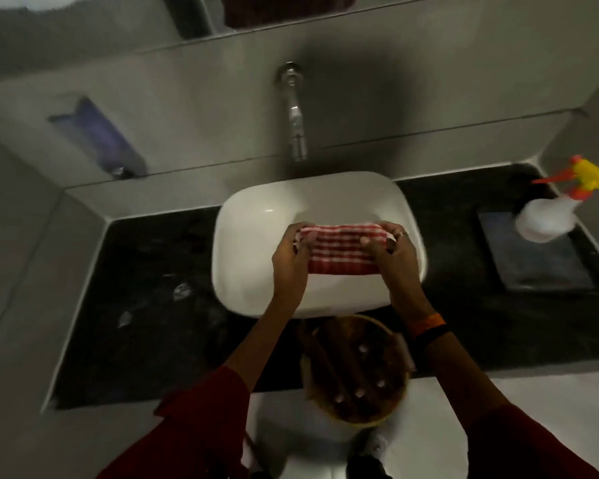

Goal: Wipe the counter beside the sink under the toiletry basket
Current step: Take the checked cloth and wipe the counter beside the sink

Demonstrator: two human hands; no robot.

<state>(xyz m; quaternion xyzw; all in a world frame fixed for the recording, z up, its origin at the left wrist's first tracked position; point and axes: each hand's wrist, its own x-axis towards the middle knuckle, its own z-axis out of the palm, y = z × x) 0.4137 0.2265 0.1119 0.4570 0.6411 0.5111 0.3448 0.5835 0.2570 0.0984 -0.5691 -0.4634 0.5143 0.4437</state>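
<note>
A folded red-and-white checked cloth (339, 248) is stretched between both hands over the white sink basin (256, 216). My left hand (291, 261) grips its left end and my right hand (395, 254), with a ring on it, grips its right end. A round woven toiletry basket (357, 371) holding several brown bottles sits near the front edge of the black counter (146, 305), just in front of the basin and partly beyond the edge, between my forearms.
A chrome tap (296, 112) juts from the grey wall above the basin. At the right stands a white spray bottle (547, 216) with a yellow-orange trigger, beside a dark flat tray (540, 261). A soap dispenser (97, 136) hangs on the left wall. Pale specks lie on the left counter.
</note>
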